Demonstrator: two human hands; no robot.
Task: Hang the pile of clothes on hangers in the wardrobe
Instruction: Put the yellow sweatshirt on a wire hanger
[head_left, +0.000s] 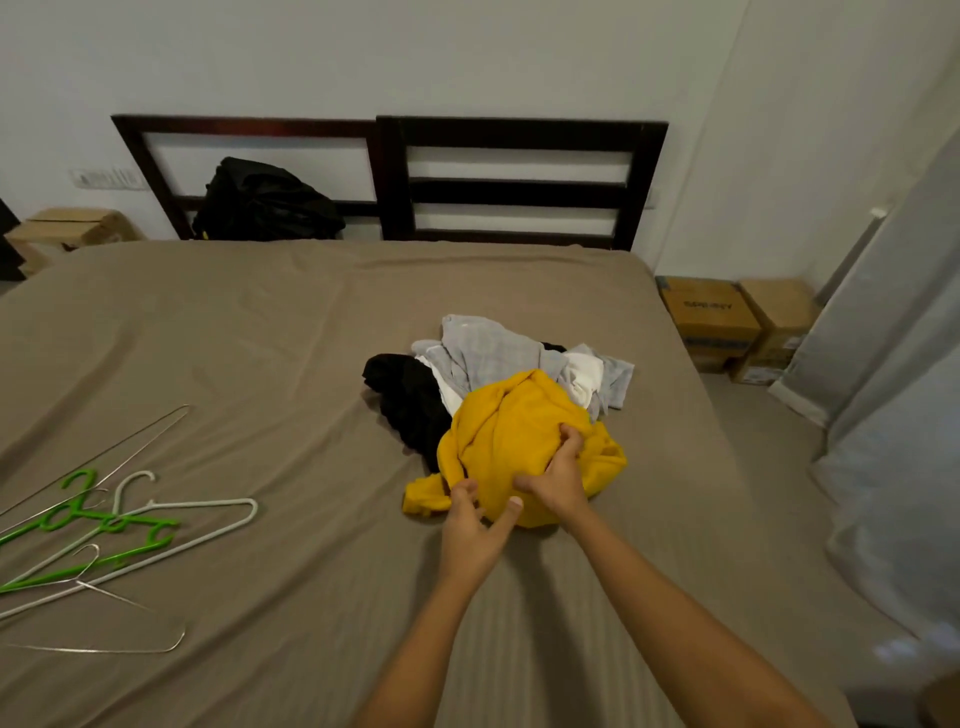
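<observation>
A pile of clothes lies in the middle of the bed (208, 338): a yellow garment (514, 436) on top at the front, a black one (410, 400) to its left, a pale checked shirt (488, 353) and a white piece (584, 376) behind. My right hand (558, 475) grips a bunch of the yellow fabric. My left hand (470, 525) reaches the garment's near edge with fingers spread and lightly curled, touching it. Several hangers (119, 525), green, white and wire, lie on the bed at the left.
A dark wooden headboard (395, 182) stands against the wall with a black bag (265, 202) leaning on it. Cardboard boxes (727, 327) sit on the floor at the right beside a grey curtain (893, 389). Another box (67, 228) is at the far left.
</observation>
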